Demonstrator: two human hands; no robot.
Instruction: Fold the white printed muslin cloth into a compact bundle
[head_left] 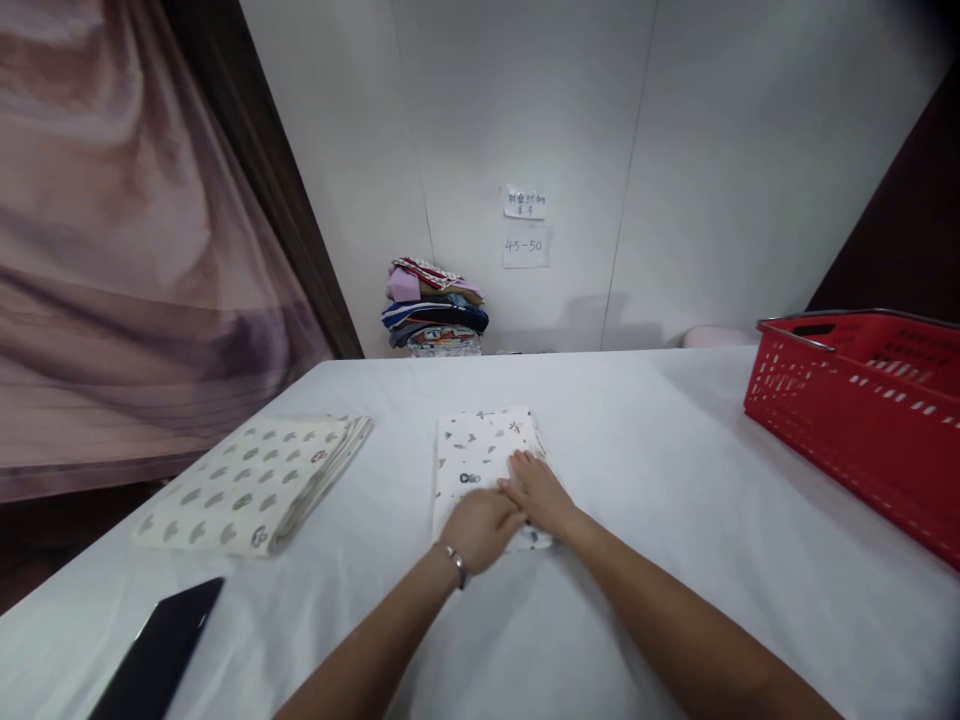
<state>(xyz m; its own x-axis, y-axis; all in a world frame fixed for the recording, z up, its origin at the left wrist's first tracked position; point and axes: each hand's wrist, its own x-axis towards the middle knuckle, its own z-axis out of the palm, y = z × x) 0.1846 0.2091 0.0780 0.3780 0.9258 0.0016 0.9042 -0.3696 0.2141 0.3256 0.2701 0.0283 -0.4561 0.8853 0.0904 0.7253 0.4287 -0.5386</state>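
Observation:
A folded white cloth with a small scattered print (480, 445) lies on the white-covered table in front of me. My right hand (544, 495) rests flat on its right part, fingers stretched forward and to the left. Across the near part of the cloth lies my left hand (480, 527), wearing a metal bracelet (455, 566) at the wrist. Its fingers point right and meet the right hand; they look slightly blurred, and nothing shows in them. Both hands hide part of the cloth's near half.
To the left lies a folded cream cloth with a grey-green print (232, 485). A black flat object (161, 650) sits nearer me. A red perforated basket (855, 420) stands at the right edge. Folded fabrics (435, 310) are stacked behind the table by the wall.

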